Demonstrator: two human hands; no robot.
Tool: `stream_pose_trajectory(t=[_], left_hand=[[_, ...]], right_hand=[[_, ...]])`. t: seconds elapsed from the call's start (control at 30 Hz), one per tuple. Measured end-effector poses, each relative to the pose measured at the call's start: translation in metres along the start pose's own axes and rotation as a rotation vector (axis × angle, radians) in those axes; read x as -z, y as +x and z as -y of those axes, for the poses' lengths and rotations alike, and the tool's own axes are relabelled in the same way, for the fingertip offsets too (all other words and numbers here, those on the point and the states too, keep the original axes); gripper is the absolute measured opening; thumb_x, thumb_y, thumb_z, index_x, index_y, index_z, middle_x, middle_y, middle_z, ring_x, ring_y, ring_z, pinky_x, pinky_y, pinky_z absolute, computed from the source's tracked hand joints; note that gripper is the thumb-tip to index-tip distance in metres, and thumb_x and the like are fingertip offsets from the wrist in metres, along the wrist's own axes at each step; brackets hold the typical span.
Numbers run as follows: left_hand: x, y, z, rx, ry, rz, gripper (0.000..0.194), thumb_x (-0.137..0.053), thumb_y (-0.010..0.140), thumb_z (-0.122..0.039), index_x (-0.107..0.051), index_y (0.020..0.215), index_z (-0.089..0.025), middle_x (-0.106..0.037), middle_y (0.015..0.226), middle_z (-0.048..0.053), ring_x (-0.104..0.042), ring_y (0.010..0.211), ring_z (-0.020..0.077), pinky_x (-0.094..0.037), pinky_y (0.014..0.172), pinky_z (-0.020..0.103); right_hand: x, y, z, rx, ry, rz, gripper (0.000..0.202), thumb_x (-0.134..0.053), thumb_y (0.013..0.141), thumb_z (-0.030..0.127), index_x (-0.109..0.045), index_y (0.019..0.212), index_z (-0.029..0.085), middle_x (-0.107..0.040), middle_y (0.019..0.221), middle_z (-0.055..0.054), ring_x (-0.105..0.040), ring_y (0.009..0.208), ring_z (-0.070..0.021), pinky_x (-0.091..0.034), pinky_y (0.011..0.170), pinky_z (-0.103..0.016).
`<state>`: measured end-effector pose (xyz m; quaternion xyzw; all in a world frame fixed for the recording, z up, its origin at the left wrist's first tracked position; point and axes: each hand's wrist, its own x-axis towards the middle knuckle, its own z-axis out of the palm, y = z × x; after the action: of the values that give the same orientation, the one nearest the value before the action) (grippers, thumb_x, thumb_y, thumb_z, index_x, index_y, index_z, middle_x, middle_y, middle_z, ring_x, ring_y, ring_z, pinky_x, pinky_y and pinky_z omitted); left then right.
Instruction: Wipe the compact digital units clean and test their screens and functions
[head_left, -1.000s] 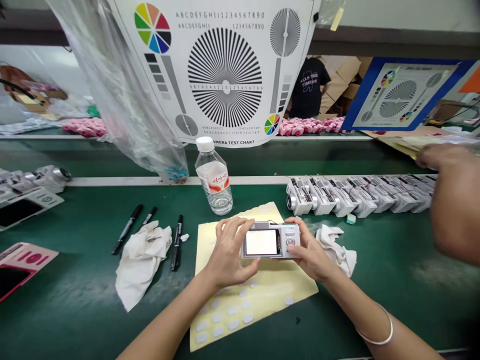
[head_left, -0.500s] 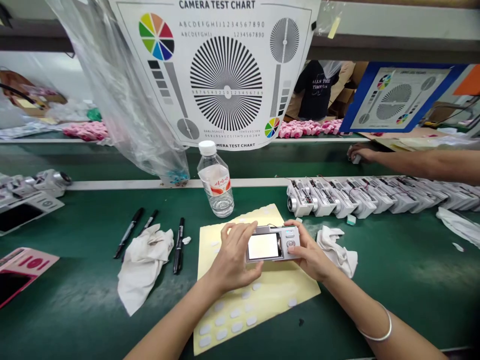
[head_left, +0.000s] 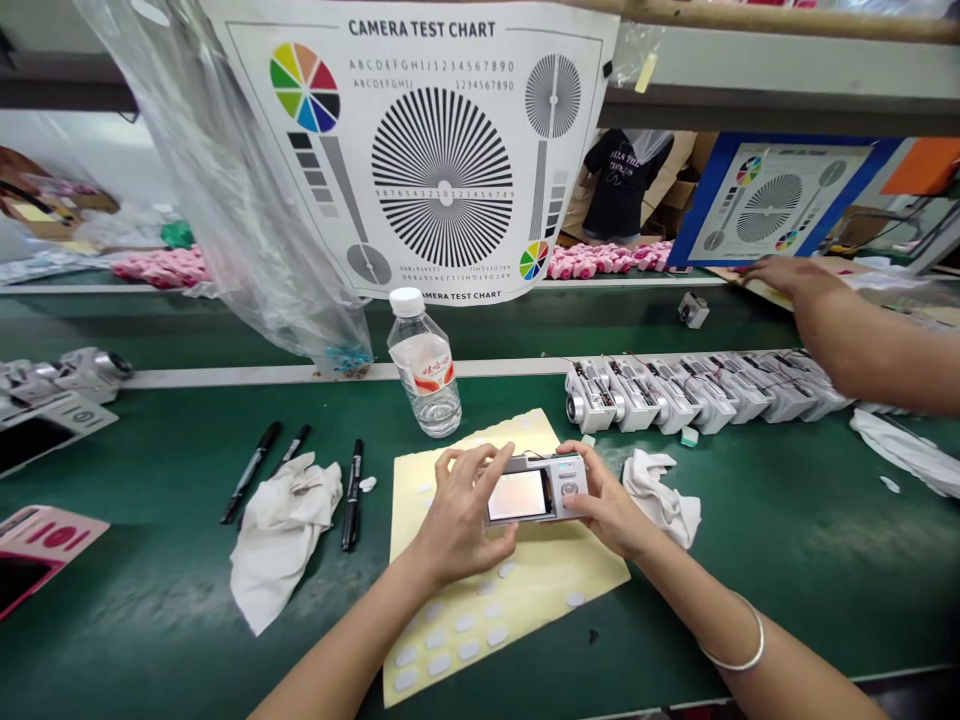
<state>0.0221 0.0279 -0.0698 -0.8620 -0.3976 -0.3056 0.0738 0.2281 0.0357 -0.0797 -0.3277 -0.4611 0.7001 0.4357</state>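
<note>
A small silver-white digital camera (head_left: 556, 488) is held level between both hands, its lit screen facing me. My left hand (head_left: 466, 505) grips its left end, fingers along the top and thumb below. My right hand (head_left: 600, 500) holds the right end, with the thumb on the back by the round button pad. Under the hands lies a yellow backing sheet (head_left: 517, 590) with rows of pale oval stickers. A crumpled white cloth (head_left: 660, 498) lies just right of my right hand. Above the camera hangs a printed camera test chart (head_left: 442, 190).
A water bottle (head_left: 426, 370) stands behind the sheet. To the left are black marker pens (head_left: 352, 497) and another white cloth (head_left: 289, 535). Opened camera bodies (head_left: 660, 390) line the back right. Another person's hand (head_left: 795, 280) reaches in at the right, near a small camera part (head_left: 693, 310).
The other person's hand has left the small camera part on the ledge and moved up and right. My view has shifted slightly; both my hands keep hold of the camera.
</note>
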Motion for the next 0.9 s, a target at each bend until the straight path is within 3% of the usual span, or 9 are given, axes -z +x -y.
stream_pose_trajectory(t=[0.23,0.33,0.47,0.57,0.63,0.7,0.73,0.8,0.9], left_hand=[[0.004,0.003,-0.009,-0.122,0.142,0.046,0.057,-0.050,0.058,-0.024,-0.050,0.109,0.000,-0.063,0.095,0.020,-0.061,0.082,0.0305,-0.036,0.090,0.051],[0.014,0.003,-0.010,-0.097,0.063,0.137,0.060,-0.049,0.053,-0.026,-0.053,0.106,0.001,-0.063,0.094,0.022,-0.061,0.077,0.0322,-0.044,0.078,0.048],[0.033,0.005,0.007,0.161,-0.506,0.327,0.060,-0.050,0.059,-0.034,-0.053,0.113,-0.008,-0.065,0.088,0.013,-0.060,0.071,0.0267,-0.046,0.065,0.037],[0.038,0.007,0.026,0.415,-1.048,0.398,0.051,-0.043,0.075,-0.051,-0.062,0.101,-0.011,-0.065,0.082,0.010,-0.057,0.066,0.0207,-0.042,0.059,0.030],[0.035,0.007,0.031,0.489,-1.229,0.374,0.069,-0.023,0.081,-0.064,-0.064,0.098,-0.010,-0.066,0.081,0.011,-0.058,0.066,0.0214,-0.042,0.059,0.031],[0.032,0.006,0.030,0.481,-1.282,0.332,0.089,-0.004,0.077,-0.072,-0.061,0.106,-0.011,-0.066,0.089,0.013,-0.060,0.077,0.0261,-0.045,0.068,0.036],[0.031,0.007,0.027,0.459,-1.313,0.325,0.093,-0.004,0.073,-0.077,-0.059,0.110,-0.011,-0.065,0.096,0.014,-0.059,0.086,0.0293,-0.045,0.074,0.040],[0.032,0.007,0.020,0.361,-1.345,0.338,0.094,-0.022,0.066,-0.084,-0.053,0.119,-0.013,-0.060,0.113,0.015,-0.054,0.102,0.0339,-0.041,0.086,0.044],[0.036,0.008,0.012,0.195,-1.231,0.370,0.093,-0.057,0.058,-0.073,-0.041,0.131,-0.017,-0.048,0.130,0.015,-0.046,0.116,0.0353,-0.035,0.098,0.046]], right_hand=[[-0.011,-0.005,-0.010,0.089,-0.223,-0.042,0.037,-0.056,0.079,0.039,-0.039,0.107,0.025,-0.052,0.086,-0.001,-0.057,0.065,-0.0127,-0.054,0.051,-0.028],[-0.019,-0.010,-0.007,0.090,-0.332,-0.088,0.034,-0.051,0.082,0.041,-0.038,0.109,0.025,-0.052,0.082,0.000,-0.058,0.056,-0.0120,-0.054,0.046,-0.029],[-0.023,-0.014,0.003,-0.028,-0.331,0.006,0.034,-0.049,0.082,0.046,-0.040,0.107,0.024,-0.049,0.079,0.001,-0.057,0.050,-0.0109,-0.052,0.041,-0.027],[-0.020,-0.017,0.006,-0.095,-0.288,0.121,0.035,-0.051,0.081,0.048,-0.042,0.105,0.024,-0.046,0.077,0.003,-0.060,0.055,-0.0125,-0.053,0.041,-0.025],[-0.018,-0.018,0.004,-0.086,-0.237,0.172,0.035,-0.051,0.082,0.049,-0.041,0.106,0.025,-0.048,0.078,0.002,-0.061,0.057,-0.0132,-0.053,0.042,-0.025],[-0.016,-0.020,0.002,-0.031,-0.173,0.162,0.035,-0.051,0.082,0.050,-0.040,0.105,0.026,-0.050,0.083,0.001,-0.061,0.059,-0.0127,-0.055,0.045,-0.027],[-0.015,-0.020,0.001,-0.001,-0.133,0.137,0.035,-0.051,0.082,0.050,-0.040,0.105,0.026,-0.050,0.087,0.001,-0.061,0.060,-0.0123,-0.055,0.047,-0.028],[-0.015,-0.020,0.001,0.046,-0.052,0.078,0.036,-0.054,0.081,0.049,-0.039,0.104,0.027,-0.051,0.091,0.000,-0.061,0.062,-0.0117,-0.056,0.050,-0.028],[-0.016,-0.020,0.006,0.056,0.041,0.016,0.039,-0.055,0.079,0.051,-0.036,0.104,0.028,-0.054,0.090,0.000,-0.060,0.059,-0.0121,-0.054,0.047,-0.027]])
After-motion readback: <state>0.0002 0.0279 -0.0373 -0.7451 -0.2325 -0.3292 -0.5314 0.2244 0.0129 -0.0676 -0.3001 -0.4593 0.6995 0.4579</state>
